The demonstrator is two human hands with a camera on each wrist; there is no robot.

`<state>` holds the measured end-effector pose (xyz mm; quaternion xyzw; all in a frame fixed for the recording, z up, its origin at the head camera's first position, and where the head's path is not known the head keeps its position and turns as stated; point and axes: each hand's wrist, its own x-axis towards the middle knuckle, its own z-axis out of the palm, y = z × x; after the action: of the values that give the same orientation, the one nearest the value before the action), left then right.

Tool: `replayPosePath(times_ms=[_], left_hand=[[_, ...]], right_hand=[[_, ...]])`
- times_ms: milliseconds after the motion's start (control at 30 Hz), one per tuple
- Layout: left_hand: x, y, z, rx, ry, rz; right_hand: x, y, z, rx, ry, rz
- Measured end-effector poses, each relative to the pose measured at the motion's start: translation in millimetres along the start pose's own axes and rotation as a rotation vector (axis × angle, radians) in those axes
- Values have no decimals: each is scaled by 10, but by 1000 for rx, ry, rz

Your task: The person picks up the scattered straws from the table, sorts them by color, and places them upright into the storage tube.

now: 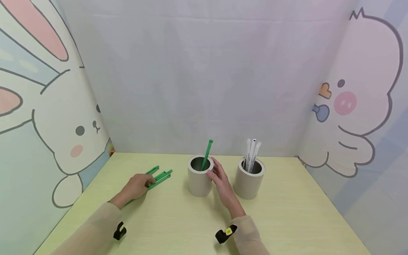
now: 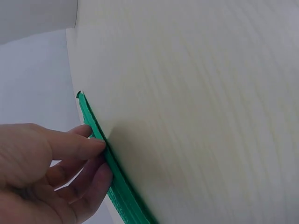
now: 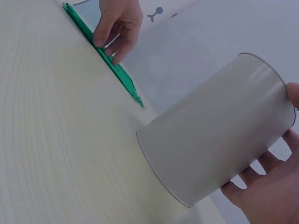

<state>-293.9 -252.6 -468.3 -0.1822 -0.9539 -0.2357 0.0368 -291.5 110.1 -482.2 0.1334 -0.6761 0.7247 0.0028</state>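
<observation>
Several slim green wrapped straws (image 1: 164, 178) lie on the left part of the table. Over them is my left hand (image 1: 138, 185); the left wrist view shows its thumb and fingertips pinching a green straw (image 2: 122, 193). My right hand (image 1: 225, 189) grips a light grey cylindrical cup (image 1: 199, 184) from its right side, thumb and fingers at the upper wall and rim. One green straw (image 1: 208, 150) leans inside that cup, its top above the rim. The right wrist view shows the cup's smooth side (image 3: 215, 135) and base edge on the table.
To the right of my right hand stands a second grey cup (image 1: 249, 186), holding several white wrapped straws (image 1: 253, 150). The pale wooden table (image 1: 178, 226) ends at a grey curtain-like backdrop (image 1: 204, 85). Cartoon-printed panels (image 1: 366, 71) border both sides.
</observation>
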Motion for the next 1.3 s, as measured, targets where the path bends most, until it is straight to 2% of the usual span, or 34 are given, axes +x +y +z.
replayPosePath(times_ms=[167,700,833,1067,1300], left_hand=[[16,-21,35,-2,-7,-20],[63,29,71,-7,15,51],[104,133,21,-79,41,35],[211,405,-129,-206,148,-1],[302,642,-250,-290,246,0]], right_hand=[[-1,-5,3,8,-3,-1],[-2,-5,0,-20,-8,7],[-1,0,-5,-24,-9,7],[-6,5,-5,-32,-10,2],[-14,8,-10,-48,-7,0]])
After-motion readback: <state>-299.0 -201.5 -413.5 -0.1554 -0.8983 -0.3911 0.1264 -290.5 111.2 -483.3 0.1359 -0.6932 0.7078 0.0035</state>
